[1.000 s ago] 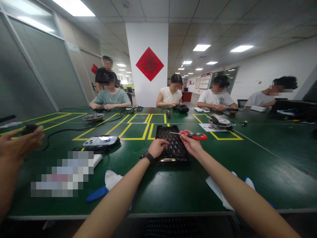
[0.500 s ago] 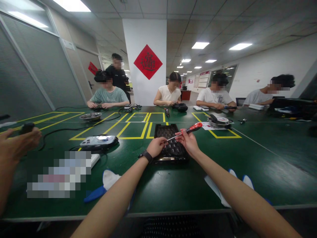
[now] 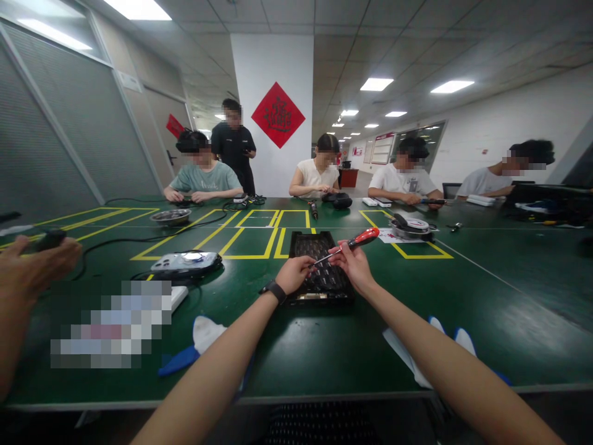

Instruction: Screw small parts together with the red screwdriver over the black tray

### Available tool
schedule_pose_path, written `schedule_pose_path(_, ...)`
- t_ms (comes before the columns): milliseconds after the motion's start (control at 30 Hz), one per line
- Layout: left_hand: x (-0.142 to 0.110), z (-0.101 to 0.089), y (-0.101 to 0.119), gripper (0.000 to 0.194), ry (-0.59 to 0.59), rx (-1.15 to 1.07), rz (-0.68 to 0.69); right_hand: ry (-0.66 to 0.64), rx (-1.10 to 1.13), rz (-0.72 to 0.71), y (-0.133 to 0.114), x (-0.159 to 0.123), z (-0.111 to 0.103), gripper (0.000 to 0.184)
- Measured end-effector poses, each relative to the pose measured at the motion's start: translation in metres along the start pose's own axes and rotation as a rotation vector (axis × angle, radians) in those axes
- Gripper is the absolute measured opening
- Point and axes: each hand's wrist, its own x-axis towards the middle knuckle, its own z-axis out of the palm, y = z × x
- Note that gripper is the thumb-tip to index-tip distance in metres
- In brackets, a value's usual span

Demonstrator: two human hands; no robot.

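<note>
My right hand (image 3: 354, 266) grips a screwdriver (image 3: 364, 237) with a red and black handle, its fingers around the front of the handle and the metal shaft. The shaft slants down to the left, and its tip meets the pinched fingertips of my left hand (image 3: 295, 275). What those fingertips hold is too small to make out. Below both hands lies a black case (image 3: 319, 248) with rows of small dark shapes in its tray. My left wrist wears a dark band.
White and blue gloves (image 3: 206, 337) lie by my left forearm, another pair (image 3: 456, 346) under my right. A phone (image 3: 185, 262) rests at left near a cable. Metal bowls (image 3: 171, 216) stand farther back. At far left another person's hand (image 3: 41, 259) holds a dark object. Several people sit opposite.
My hands and the screwdriver keep almost the same pose over the case. The standing person in the background has shifted to the right.
</note>
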Motion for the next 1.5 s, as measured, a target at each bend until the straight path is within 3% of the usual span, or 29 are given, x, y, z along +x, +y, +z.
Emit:
schedule_pose_path(800,-0.0035,-0.0031,0.0062,0.028,0.000,0.002,-0.017,-0.064,-0.046,-0.039,-0.0043,-0.0026,0.0037,0.026)
schedule_pose_path(1167,-0.0044,-0.0047,0.0092,0.025,-0.018,0.114,0.012,-0.061,-0.113,-0.059,-0.0083,-0.0049,0.0087,0.028)
schedule_pose_path(1500,-0.0032,-0.0038,0.0027,0.026,-0.027,0.226,0.073,-0.132,-0.041,0.037,-0.0030,-0.0035,0.0051,0.029)
